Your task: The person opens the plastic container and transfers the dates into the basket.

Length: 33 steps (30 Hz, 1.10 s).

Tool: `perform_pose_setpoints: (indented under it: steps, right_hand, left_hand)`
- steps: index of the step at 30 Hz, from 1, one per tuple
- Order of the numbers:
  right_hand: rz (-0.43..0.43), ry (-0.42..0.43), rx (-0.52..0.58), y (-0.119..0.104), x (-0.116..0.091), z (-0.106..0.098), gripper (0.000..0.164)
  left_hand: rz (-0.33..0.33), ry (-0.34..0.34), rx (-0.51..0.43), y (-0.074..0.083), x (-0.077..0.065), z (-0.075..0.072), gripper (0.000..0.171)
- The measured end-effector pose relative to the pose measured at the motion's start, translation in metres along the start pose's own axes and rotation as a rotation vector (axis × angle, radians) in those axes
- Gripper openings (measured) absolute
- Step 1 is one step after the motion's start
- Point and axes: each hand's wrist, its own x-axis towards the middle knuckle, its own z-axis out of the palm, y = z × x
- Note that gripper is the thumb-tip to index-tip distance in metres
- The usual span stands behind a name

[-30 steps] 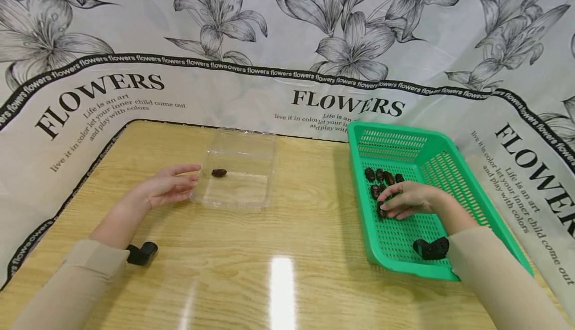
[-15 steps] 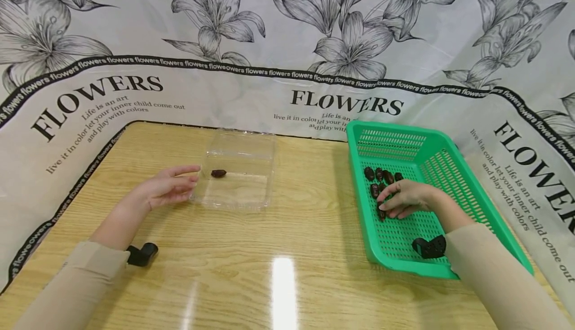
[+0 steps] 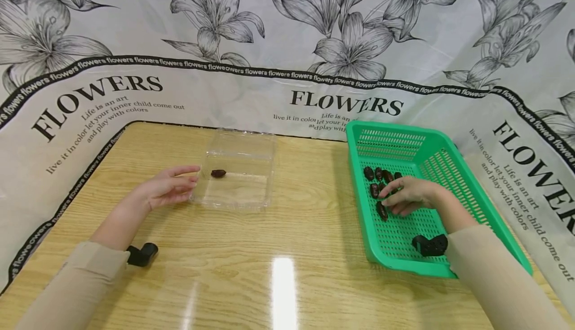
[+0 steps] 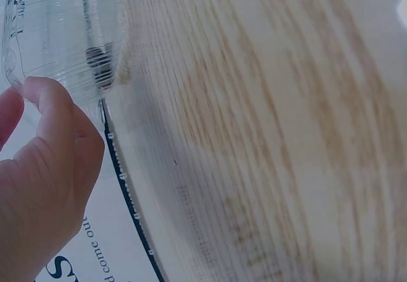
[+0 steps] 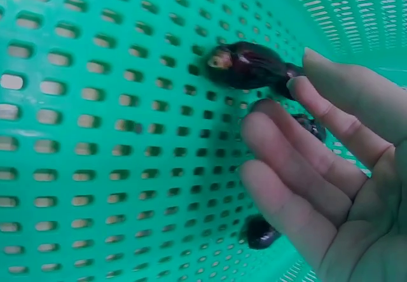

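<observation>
My left hand [image 3: 169, 186] reaches to the left wall of a clear plastic box [image 3: 244, 190], its fingers nearly straight and touching it. Inside that box lies one dark brown date [image 3: 218, 173]. My right hand [image 3: 412, 195] is low inside a green perforated basket [image 3: 369, 237], over a group of dates. Near its fingertips lies a date [image 3: 382, 211]; the right wrist view shows this date [image 5: 248, 65] just ahead of the loosely bent fingers [image 5: 280, 199], with a gap between fingers and thumb. Part of the group is hidden behind the hand.
Several more dates [image 3: 375, 190] lie toward the basket's far left corner. A wooden table [image 3: 310, 230] carries box and basket. Behind it hangs a flower-printed cloth [image 3: 251, 90]. Black wrist devices [image 3: 143, 253] sit at both sleeves.
My right hand has shifted slightly to the right, and more of the date near its fingertips now shows. The left hand and the box have stayed in place.
</observation>
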Motion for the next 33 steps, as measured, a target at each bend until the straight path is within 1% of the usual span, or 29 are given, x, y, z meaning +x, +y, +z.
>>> perform_pose_setpoints:
  steps: [4, 8, 11, 13, 16, 19, 21, 23, 24, 27, 33]
  right_hand:
    - [-0.035, 0.023, 0.024, -0.003, -0.003, -0.005, 0.045]
    - [-0.078, 0.027, 0.051, -0.013, -0.006, -0.009, 0.056]
    - [-0.112, 0.032, 0.087, -0.022, -0.008, -0.009, 0.063]
    - [-0.138, 0.034, 0.124, -0.027, -0.007, -0.009, 0.064]
    - [-0.181, 0.025, 0.203, -0.035, -0.009, -0.008, 0.059]
    - [-0.218, 0.018, 0.310, -0.045, -0.012, -0.007, 0.046]
    - [-0.244, 0.018, 0.377, -0.052, -0.013, -0.007, 0.034]
    - [-0.265, 0.020, 0.428, -0.059, -0.014, -0.007, 0.025]
    - [-0.275, 0.024, 0.442, -0.063, -0.013, -0.006, 0.023]
    - [-0.296, 0.019, 0.471, -0.075, -0.011, -0.003, 0.022]
    - [-0.308, -0.001, 0.476, -0.098, -0.005, 0.007, 0.031]
  left_hand:
    - [-0.008, 0.004, 0.008, 0.001, 0.000, 0.001, 0.069]
    - [-0.006, 0.004, 0.007, 0.001, 0.000, 0.001, 0.069]
    - [-0.007, 0.005, 0.002, 0.000, 0.001, 0.000, 0.069]
    - [-0.010, 0.004, 0.002, 0.000, 0.001, -0.001, 0.069]
    - [-0.012, 0.000, -0.003, 0.000, 0.001, -0.001, 0.069]
    - [-0.010, -0.003, 0.006, 0.001, 0.000, 0.000, 0.069]
    - [-0.009, -0.007, 0.003, 0.001, 0.001, 0.001, 0.069]
    - [-0.005, -0.008, 0.007, 0.001, 0.001, 0.001, 0.069]
    - [-0.004, -0.006, 0.008, 0.001, 0.001, 0.001, 0.069]
    - [-0.001, -0.003, 0.008, 0.001, 0.001, 0.001, 0.068]
    - [0.000, -0.001, 0.012, 0.001, -0.001, 0.000, 0.068]
